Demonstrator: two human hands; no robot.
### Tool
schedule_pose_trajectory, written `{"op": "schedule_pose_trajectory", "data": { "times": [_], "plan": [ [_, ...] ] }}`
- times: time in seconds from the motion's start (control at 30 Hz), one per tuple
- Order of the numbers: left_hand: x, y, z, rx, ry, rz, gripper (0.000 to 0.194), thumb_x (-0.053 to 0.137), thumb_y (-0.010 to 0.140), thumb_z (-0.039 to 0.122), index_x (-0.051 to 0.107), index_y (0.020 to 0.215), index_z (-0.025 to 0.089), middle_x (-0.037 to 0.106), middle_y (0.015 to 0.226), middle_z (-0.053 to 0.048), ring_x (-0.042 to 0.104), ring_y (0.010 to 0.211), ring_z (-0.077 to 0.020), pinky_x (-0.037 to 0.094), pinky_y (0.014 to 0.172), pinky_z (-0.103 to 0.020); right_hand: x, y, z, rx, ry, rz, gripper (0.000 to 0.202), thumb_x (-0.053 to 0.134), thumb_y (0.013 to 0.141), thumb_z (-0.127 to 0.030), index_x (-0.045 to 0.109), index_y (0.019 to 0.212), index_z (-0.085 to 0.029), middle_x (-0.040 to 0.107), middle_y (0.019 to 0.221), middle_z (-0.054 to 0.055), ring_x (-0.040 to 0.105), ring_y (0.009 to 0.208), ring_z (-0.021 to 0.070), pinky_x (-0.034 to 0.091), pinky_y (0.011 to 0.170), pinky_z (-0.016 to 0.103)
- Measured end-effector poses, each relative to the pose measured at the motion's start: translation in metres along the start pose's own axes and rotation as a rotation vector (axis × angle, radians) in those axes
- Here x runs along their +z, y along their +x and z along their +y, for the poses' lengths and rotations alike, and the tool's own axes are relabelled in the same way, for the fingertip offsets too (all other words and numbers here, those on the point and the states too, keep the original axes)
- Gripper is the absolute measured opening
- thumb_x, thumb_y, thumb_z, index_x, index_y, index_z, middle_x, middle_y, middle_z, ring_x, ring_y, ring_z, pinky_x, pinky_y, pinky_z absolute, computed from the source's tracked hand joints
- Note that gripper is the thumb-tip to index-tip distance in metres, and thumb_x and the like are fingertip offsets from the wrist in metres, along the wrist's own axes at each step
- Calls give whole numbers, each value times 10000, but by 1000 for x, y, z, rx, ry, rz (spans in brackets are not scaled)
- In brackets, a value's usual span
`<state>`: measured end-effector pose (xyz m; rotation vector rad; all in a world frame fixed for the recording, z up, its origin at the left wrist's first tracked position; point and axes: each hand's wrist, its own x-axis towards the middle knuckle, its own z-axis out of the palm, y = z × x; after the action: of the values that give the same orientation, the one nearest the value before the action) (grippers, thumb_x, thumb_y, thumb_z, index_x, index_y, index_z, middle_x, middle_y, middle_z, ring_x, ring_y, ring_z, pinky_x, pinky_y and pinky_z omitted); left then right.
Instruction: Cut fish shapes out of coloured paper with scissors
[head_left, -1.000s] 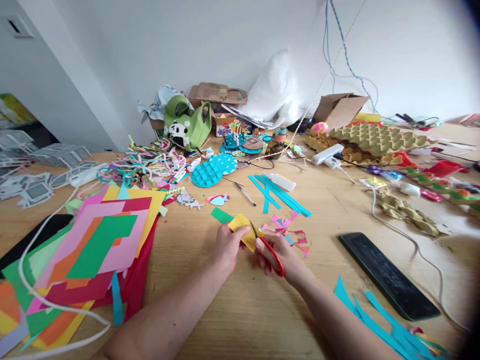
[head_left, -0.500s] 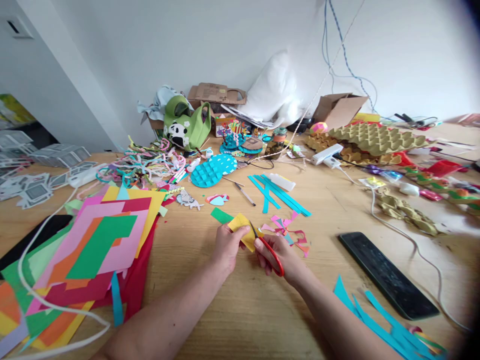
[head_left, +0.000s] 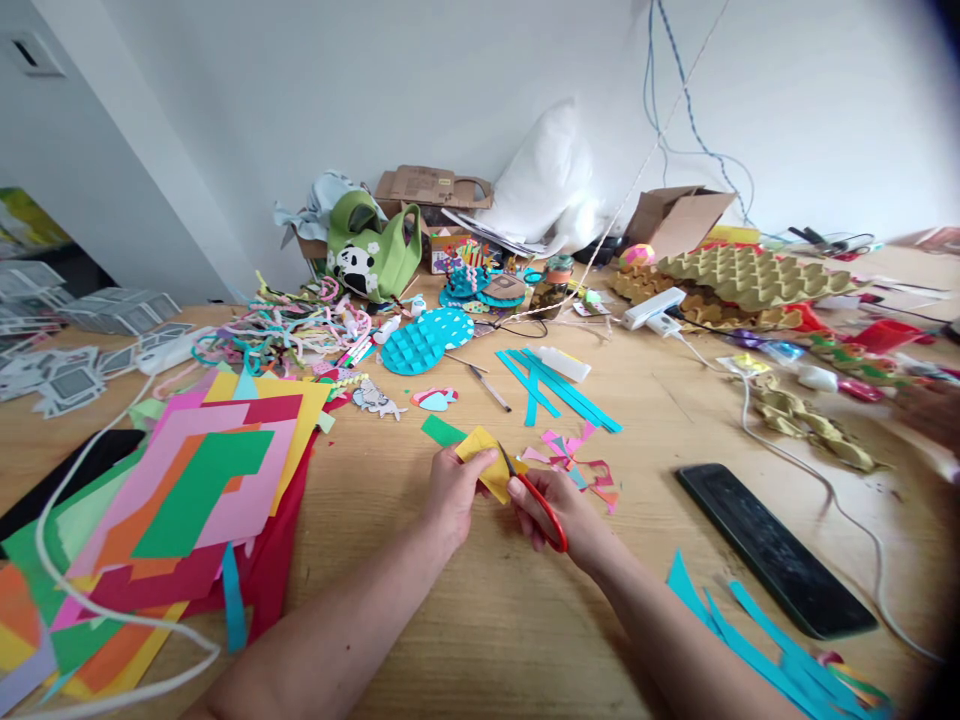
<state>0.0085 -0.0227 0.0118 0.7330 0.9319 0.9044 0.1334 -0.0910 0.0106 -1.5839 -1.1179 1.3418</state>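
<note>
Near the middle of the wooden table, my left hand (head_left: 452, 490) pinches a small piece of yellow paper (head_left: 480, 447) between thumb and fingers. My right hand (head_left: 551, 510) is closed on the red handles of a pair of scissors (head_left: 549, 512). The dark blades lie against the right part of the yellow paper. A green paper piece (head_left: 442, 431) rests just behind my left hand. Pink, red and blue paper scraps (head_left: 574, 460) lie behind my right hand, and blue strips (head_left: 574, 392) are farther back.
Stacked coloured paper (head_left: 247, 500) and a white cable lie at the left. A black phone (head_left: 772, 550) and more blue strips (head_left: 780, 660) are at the right. Farther back are a green bag (head_left: 375, 250) and egg cartons (head_left: 757, 280). Another person's hand (head_left: 930, 415) shows at the right edge.
Another person's blurred hand has come into view at the right edge. My hands, the scissors and the yellow paper have hardly moved.
</note>
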Motion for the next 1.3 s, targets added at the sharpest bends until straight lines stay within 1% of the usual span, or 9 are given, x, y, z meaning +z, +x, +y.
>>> {"op": "schedule_pose_trajectory", "data": {
  "times": [0.3, 0.6, 0.8, 0.97, 1.07, 1.3],
  "plan": [
    [-1, -1, -1, 34, 50, -36, 223, 753, 557, 292, 591, 645, 166, 565, 574, 16, 479, 510, -108, 338, 482, -232, 0, -1, -1, -6, -34, -1, 547, 648, 706, -719, 482, 624, -204, 576, 466, -21, 505, 355, 105, 307, 369, 215],
    [-2, 1, -2, 27, 41, -55, 227, 759, 552, 301, 594, 640, 172, 574, 597, 7, 502, 536, -125, 353, 501, -245, -1, 0, -1, -19, -49, -9, 545, 640, 719, -721, 470, 615, -214, 546, 436, -33, 468, 326, 97, 281, 353, 220],
    [-2, 1, -2, 29, 16, -62, 207, 760, 555, 283, 614, 640, 163, 598, 606, 2, 518, 544, -125, 387, 522, -246, -1, 1, 0, -29, -30, -10, 552, 662, 700, -724, 461, 619, -217, 532, 418, -41, 446, 310, 90, 255, 345, 215],
    [-1, 0, 0, -12, -18, -58, 233, 793, 537, 293, 641, 645, 153, 640, 633, -16, 559, 566, -136, 426, 552, -252, -1, 0, -1, -37, -35, -6, 546, 669, 709, -706, 449, 595, -220, 507, 403, -43, 431, 310, 92, 251, 343, 216],
    [-1, -1, 1, -14, -25, -64, 249, 812, 522, 296, 649, 643, 151, 648, 634, -18, 565, 561, -135, 432, 549, -250, -2, -1, -1, -34, -40, -5, 537, 666, 715, -700, 450, 602, -222, 519, 414, -42, 444, 316, 97, 263, 347, 220],
    [-2, 0, -2, 1, -34, -95, 208, 798, 547, 267, 657, 644, 149, 639, 618, -10, 548, 540, -123, 418, 524, -237, -2, -2, -3, -24, -39, -6, 537, 648, 727, -704, 469, 604, -213, 564, 457, -23, 500, 355, 105, 314, 367, 218]
  ]
}}
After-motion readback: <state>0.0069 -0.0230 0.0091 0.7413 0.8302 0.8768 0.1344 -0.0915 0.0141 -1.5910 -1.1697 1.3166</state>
